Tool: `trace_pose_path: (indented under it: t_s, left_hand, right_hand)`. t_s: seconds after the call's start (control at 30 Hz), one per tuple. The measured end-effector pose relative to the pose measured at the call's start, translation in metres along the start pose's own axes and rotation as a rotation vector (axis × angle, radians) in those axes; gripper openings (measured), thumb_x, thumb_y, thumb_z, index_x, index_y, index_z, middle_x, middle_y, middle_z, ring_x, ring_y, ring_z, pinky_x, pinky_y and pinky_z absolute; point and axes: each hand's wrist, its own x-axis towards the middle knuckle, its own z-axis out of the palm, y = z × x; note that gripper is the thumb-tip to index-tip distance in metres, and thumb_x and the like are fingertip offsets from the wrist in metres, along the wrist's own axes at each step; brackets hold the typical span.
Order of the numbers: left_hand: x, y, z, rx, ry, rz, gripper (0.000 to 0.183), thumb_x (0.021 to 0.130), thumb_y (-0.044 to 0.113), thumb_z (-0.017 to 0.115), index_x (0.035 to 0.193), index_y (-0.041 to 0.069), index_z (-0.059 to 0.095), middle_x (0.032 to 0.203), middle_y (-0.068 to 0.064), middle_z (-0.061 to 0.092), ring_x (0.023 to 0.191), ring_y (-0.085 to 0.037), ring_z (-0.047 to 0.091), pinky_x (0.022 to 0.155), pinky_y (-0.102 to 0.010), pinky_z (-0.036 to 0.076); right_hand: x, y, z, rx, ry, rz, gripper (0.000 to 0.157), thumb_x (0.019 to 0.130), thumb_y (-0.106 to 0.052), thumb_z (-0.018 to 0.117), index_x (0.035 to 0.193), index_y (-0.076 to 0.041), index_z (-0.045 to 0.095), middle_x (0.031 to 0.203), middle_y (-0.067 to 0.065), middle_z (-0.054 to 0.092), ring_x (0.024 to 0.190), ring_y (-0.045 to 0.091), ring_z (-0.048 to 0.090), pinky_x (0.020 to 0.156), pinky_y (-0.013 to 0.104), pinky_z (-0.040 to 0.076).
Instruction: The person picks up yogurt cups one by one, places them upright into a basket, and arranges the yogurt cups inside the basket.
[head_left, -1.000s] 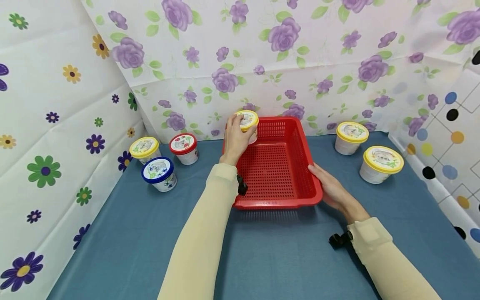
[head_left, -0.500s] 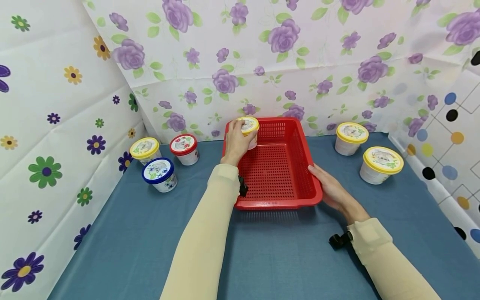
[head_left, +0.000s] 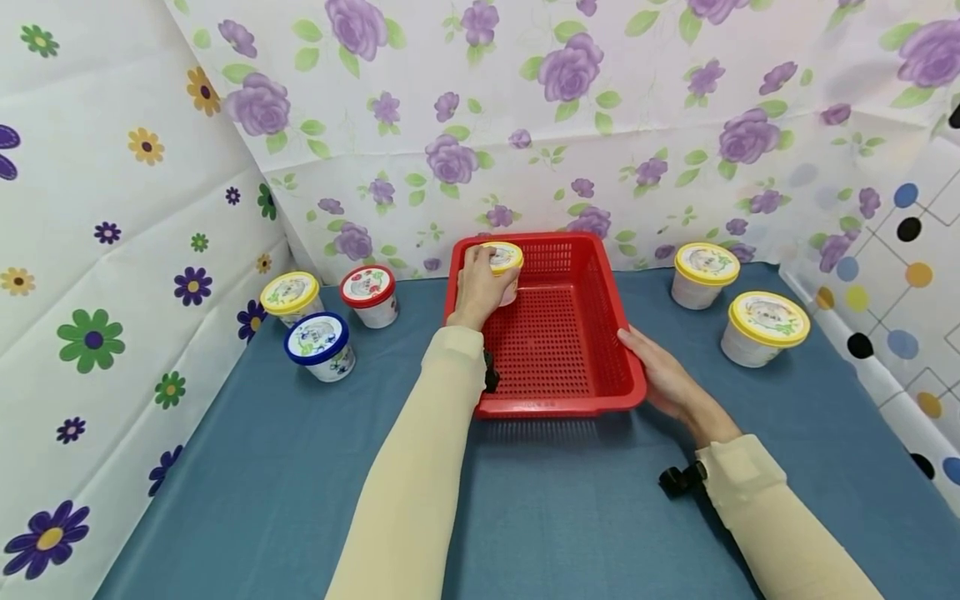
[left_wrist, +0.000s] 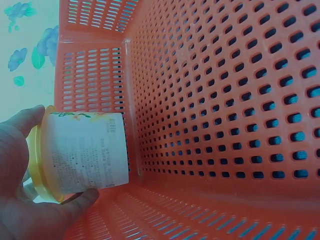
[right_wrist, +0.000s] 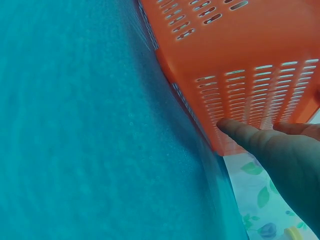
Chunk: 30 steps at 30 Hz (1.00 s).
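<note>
My left hand (head_left: 480, 287) grips a white tub with a yellow lid (head_left: 507, 257) by its lid, at the far left corner inside a red plastic basket (head_left: 558, 408). In the left wrist view thumb and fingers lie around the lid, and the bottom of the tub (left_wrist: 92, 150) is close over the basket's perforated floor. My right hand (head_left: 663, 375) holds the basket's right side, thumb over the rim. In the right wrist view its fingers (right_wrist: 245, 132) lie against the slotted outer wall.
On the left of the blue tablecloth (head_left: 247, 500) stand a yellow-lidded tub (head_left: 291, 296), a red-lidded tub (head_left: 367, 292) and a blue-lidded tub (head_left: 318, 346). Two yellow-lidded tubs (head_left: 703, 275) stand on the right. A flowered cloth (head_left: 420, 125) hangs behind the table.
My left hand has lowered the tub into the basket's far left corner and shifted slightly right. The right hand has stayed on the basket's side.
</note>
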Motion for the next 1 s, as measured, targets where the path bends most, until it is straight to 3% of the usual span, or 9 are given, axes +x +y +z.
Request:
trace_pose_path:
  t_s: [0.67, 1.0]
  left_hand:
    - [-0.0005, 0.0007, 0.007, 0.004, -0.051, -0.061, 0.061, 0.1, 0.038, 0.071, 0.149, 0.01, 0.046, 0.158, -0.007, 0.031, 0.128, -0.034, 0.046, 0.105, -0.045, 0.047]
    - [-0.0032, 0.0011, 0.0086, 0.037, -0.078, -0.067, 0.058, 0.101, 0.035, 0.071, 0.144, 0.009, 0.042, 0.154, -0.01, 0.025, 0.12, -0.038, 0.047, 0.101, -0.045, 0.048]
  right_hand:
    - [-0.0004, 0.0005, -0.0011, 0.01, 0.003, -0.003, 0.063, 0.114, -0.042, 0.034, 0.167, -0.014, 0.014, 0.148, 0.031, 0.044, 0.113, 0.026, 0.067, 0.09, 0.037, 0.059]
    - [-0.0002, 0.0003, -0.0007, 0.014, 0.001, 0.0, 0.063, 0.114, -0.041, 0.034, 0.167, -0.015, 0.014, 0.148, 0.032, 0.043, 0.114, 0.028, 0.067, 0.09, 0.038, 0.059]
